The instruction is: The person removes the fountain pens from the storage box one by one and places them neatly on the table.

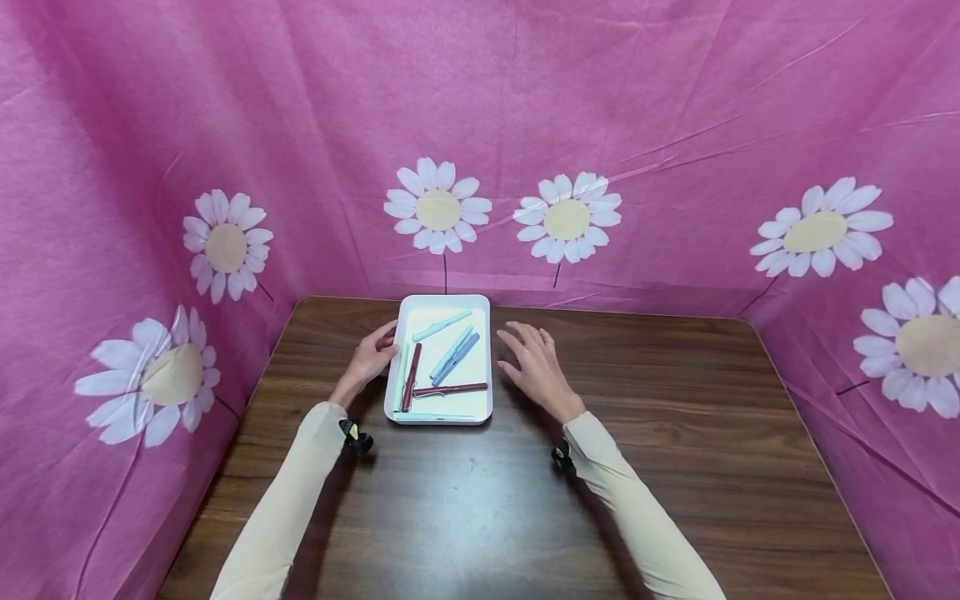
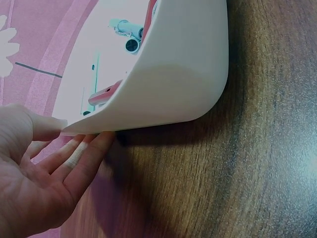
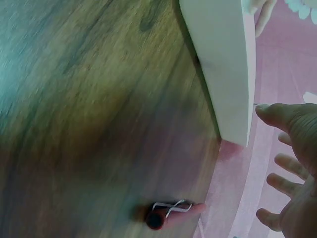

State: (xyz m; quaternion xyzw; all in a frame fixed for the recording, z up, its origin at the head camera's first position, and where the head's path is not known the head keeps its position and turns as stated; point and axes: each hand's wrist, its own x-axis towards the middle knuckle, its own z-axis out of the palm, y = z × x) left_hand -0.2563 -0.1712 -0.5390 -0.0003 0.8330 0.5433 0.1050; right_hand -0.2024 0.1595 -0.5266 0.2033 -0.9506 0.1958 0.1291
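Observation:
A white tray (image 1: pixel 445 421) stands on the table with several pens in it. Among them are a light blue pen (image 1: pixel 442 325) near the far end, two blue pens (image 1: pixel 454 357) side by side, two dark red pens (image 1: pixel 412 377), and pale pens along the left and near walls. My left hand (image 1: pixel 369 358) grips the tray's left rim, with the thumb (image 2: pixel 49 126) over the edge and fingers outside. Beside the right wall, my right hand (image 1: pixel 536 367) holds nothing, its fingers spread. Below it in the right wrist view lies a red pen (image 3: pixel 171 215) with a wire clip.
The brown wooden table (image 1: pixel 675 433) extends to both sides of the tray. A pink curtain (image 1: pixel 637 100) with white flowers hangs behind its far edge and at the sides. Dark camera mounts (image 1: pixel 358 437) sit on both wrists.

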